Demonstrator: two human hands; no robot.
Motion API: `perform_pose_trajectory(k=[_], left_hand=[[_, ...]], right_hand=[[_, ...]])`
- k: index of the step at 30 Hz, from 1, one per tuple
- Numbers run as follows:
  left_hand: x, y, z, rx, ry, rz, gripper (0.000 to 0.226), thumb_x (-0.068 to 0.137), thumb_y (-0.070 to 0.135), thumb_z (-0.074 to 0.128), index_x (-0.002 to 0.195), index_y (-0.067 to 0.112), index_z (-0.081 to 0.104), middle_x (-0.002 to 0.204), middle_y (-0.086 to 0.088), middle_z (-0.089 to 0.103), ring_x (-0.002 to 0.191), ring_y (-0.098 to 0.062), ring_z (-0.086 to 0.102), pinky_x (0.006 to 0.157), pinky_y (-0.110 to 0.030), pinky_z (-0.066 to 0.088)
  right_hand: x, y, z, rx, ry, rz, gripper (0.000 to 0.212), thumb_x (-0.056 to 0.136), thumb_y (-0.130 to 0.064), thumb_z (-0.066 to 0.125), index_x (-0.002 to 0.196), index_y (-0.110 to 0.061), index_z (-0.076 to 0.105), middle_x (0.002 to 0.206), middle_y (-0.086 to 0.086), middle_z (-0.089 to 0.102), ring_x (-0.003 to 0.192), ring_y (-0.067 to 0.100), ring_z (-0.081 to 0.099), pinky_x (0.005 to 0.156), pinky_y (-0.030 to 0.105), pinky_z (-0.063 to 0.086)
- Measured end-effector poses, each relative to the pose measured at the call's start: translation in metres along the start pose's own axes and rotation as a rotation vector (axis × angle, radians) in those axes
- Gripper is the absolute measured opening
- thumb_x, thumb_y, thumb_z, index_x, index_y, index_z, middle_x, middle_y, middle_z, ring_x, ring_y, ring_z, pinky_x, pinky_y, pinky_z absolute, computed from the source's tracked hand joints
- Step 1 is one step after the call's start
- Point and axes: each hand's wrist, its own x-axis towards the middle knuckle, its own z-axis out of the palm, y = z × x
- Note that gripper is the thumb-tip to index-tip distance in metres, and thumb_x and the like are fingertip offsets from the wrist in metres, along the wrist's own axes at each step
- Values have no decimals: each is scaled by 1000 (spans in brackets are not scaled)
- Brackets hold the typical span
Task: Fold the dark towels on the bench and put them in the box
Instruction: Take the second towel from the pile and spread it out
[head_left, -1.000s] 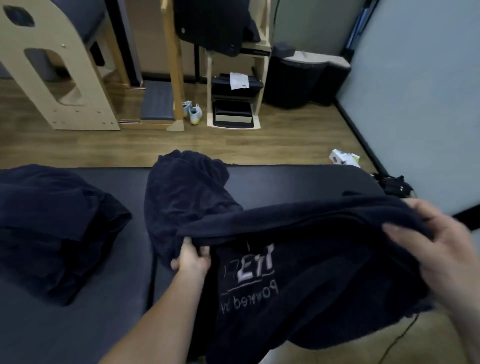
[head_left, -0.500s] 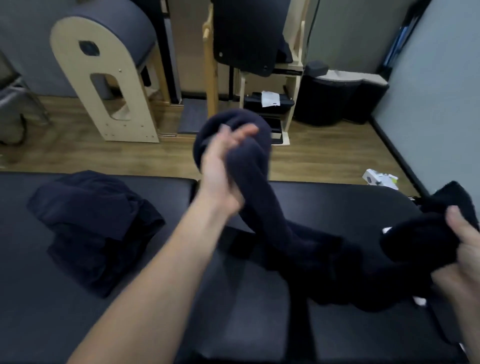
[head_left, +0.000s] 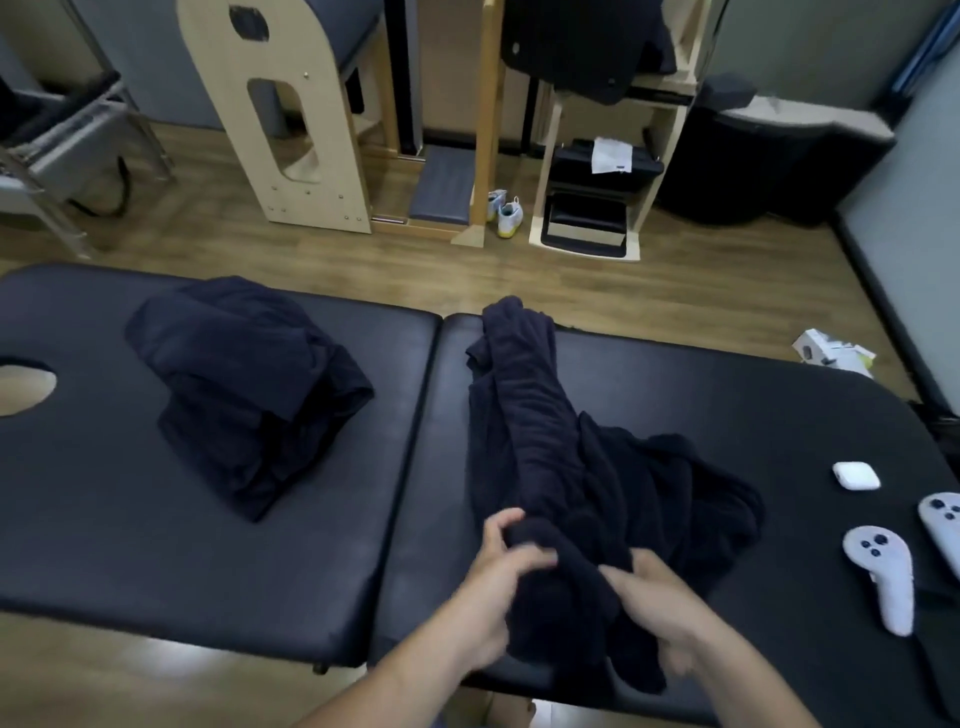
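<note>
A dark towel lies bunched in a long strip across the right half of the black bench, its near end hanging over the front edge. My left hand grips that near end from the left, fingers curled into the cloth. My right hand holds the same end from the right, its fingers blurred. A second dark towel sits in a loose heap on the left half of the bench. No box shows in view.
A white earbud case and two white controllers lie at the bench's right end. The bench has a face hole at far left. Wooden exercise equipment, shoes and black bins stand on the floor beyond.
My left hand, which had lifted one end of the towel high, has come down. The towel now lies on the bench and both hands hold its near end close together.
</note>
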Motion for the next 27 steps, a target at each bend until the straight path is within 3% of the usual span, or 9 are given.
perform_pose_trajectory(k=[3,7,10,12,14,17,20,23,27], left_hand=[[27,28,2,-303,2,-303,30,90,30,69,102,3,77,104,-21,74,84,-33,73,81,-43,57],[86,52,-2,-296,209,-323,35,86,16,74,117,1,66,121,-16,68,94,-34,69,68,-46,62],[115,61,-6,-300,283,-367,27,87,18,73,109,5,67,116,-5,62,70,-25,61,46,-29,59],[120,61,-3,-303,267,-403,27,83,31,77,97,10,67,89,-2,63,48,-18,56,32,-19,45],[123,60,-1,-348,204,-382,27,81,38,76,85,15,62,72,0,61,47,-16,57,39,-20,50],[131,67,6,-396,184,-288,32,88,30,70,116,14,66,109,-9,73,90,-29,69,80,-42,58],[128,92,15,-590,146,-144,35,101,20,54,131,3,55,133,-19,59,113,-36,61,85,-48,50],[109,142,35,-575,42,75,29,104,23,45,115,1,61,118,-21,64,103,-34,64,85,-44,52],[44,188,90,-294,-262,234,25,102,15,45,121,9,60,106,-15,69,97,-25,68,81,-33,58]], right_hand=[[-16,-12,-11,0,-4,-104,14,87,-3,65,73,-5,71,72,10,67,68,21,65,65,31,49],[-47,-19,-24,36,-32,-235,31,91,3,61,66,-13,69,71,7,67,68,17,65,59,28,48],[-73,-19,-43,207,-7,-329,6,85,4,65,87,5,70,88,20,72,79,29,68,62,31,53],[-90,-19,-59,364,-8,-371,37,65,-11,85,96,5,73,92,25,73,80,32,72,61,33,57],[-103,-21,-71,418,37,-412,62,38,-27,100,90,-2,78,84,23,73,71,28,73,56,31,58],[-117,-24,-81,506,167,-464,13,57,-9,78,69,-14,81,68,15,72,57,20,71,46,25,55],[-114,-13,-98,582,245,-424,25,61,-20,70,83,-19,82,87,15,76,75,24,76,58,32,62],[-111,-24,-109,604,523,-390,29,83,-41,69,101,-20,78,106,13,76,90,26,75,69,42,62],[-92,-48,-116,623,756,-518,86,39,-74,76,106,-23,68,89,-5,78,80,15,76,57,32,62]])
